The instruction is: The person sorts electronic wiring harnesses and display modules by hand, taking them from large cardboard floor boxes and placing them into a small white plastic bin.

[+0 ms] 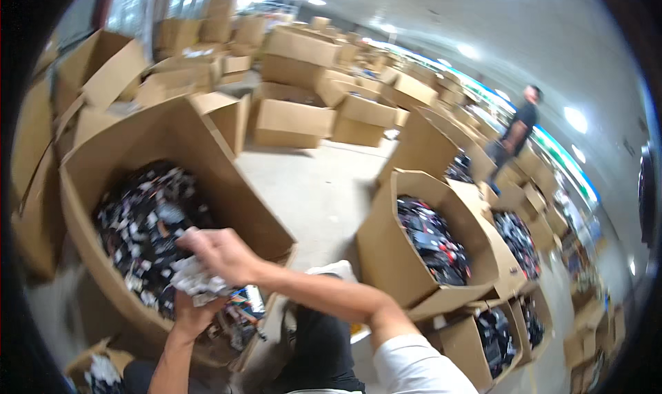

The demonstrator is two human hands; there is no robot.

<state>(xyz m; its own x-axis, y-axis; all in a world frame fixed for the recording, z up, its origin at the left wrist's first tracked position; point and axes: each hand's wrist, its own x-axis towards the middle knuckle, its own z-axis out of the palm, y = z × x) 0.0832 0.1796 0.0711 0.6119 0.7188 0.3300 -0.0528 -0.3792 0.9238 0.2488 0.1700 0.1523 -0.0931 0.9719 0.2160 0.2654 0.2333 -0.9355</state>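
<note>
A crumpled whitish wad [198, 281], like paper or thin plastic, is between my two hands over a large cardboard box [255, 218]. My left hand [196, 312] is under the wad and closed on it, its fingers mostly hidden. Just above, my right hand [224, 254] is closed with curled fingers against the wad's upper side. It is blurred, and what its fingertips pinch cannot be made out. Inside the box lies a heap of small black pieces mixed with white scraps [148, 221]. Some colourful items [245, 304] show at the box's near right corner.
To the right stand open cardboard boxes [376, 249] filled with black and red items [434, 246]. Another box of black items [495, 339] is at the lower right. Pale floor [324, 197] runs between the rows. A person [517, 128] in dark clothes is at the far right.
</note>
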